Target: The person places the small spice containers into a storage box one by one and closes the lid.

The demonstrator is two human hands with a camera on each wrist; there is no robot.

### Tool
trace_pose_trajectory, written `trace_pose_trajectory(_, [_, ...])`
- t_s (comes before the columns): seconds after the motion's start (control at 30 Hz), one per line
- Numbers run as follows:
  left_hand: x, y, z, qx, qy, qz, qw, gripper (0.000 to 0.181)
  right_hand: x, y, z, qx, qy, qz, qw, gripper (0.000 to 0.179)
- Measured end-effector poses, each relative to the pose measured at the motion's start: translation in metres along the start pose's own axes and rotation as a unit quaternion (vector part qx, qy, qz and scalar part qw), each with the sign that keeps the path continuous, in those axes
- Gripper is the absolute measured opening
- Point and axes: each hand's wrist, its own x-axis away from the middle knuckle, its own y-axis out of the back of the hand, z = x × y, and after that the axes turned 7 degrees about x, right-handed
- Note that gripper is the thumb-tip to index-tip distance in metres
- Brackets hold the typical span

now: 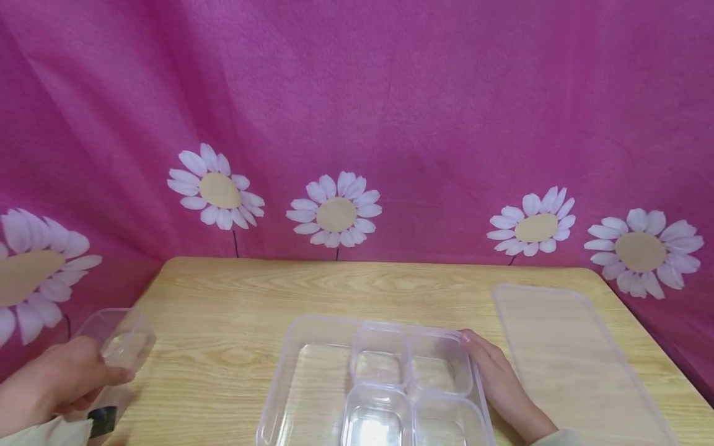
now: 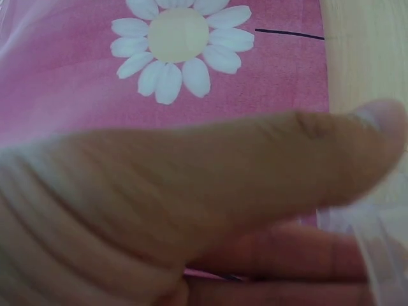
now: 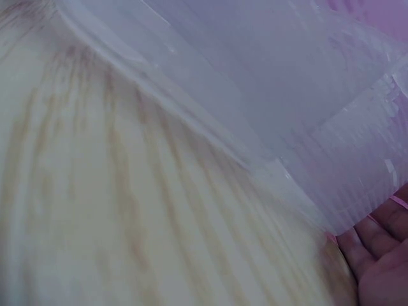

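At the table's left edge my left hand [image 1: 78, 375] grips a small clear plastic container [image 1: 131, 341], thumb stretched out over it. In the left wrist view the thumb [image 2: 306, 159] crosses the picture above the bent fingers, with a clear plastic edge [image 2: 376, 255] at their tips. A large clear plastic box [image 1: 312, 328] stands at the front middle. Several small square clear containers [image 1: 382, 365] sit in its right part. My right hand [image 1: 502, 378] rests along the box's right side, fingertips at the rim's far corner. In the right wrist view, its fingers lie beside the box wall.
A flat translucent lid [image 1: 574, 347] lies on the right of the wooden table [image 1: 234, 297]. A pink cloth [image 1: 390, 111] printed with white flowers hangs behind the table and along its sides. A black band [image 1: 103, 421] shows at the left wrist.
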Motion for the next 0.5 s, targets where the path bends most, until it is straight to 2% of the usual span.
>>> trace_pose_trajectory(0.23, [-0.007,-0.008,0.014,0.043,-0.038,0.02,0.9981,0.05,-0.002,0.002,0.001,0.027,-0.012,-0.012,0.9995,0.048])
trace_pose_trajectory(0.43, [-0.012,-0.008,0.019,0.034,-0.077,0.037,0.9958,0.047,-0.005,0.002,0.005,0.029,-0.023,-0.012,0.9993,0.051])
trace_pose_trajectory(0.5, [-0.014,-0.007,0.019,0.025,-0.104,0.033,0.9937,0.048,-0.004,0.001,0.005,0.025,-0.024,-0.013,0.9993,0.051])
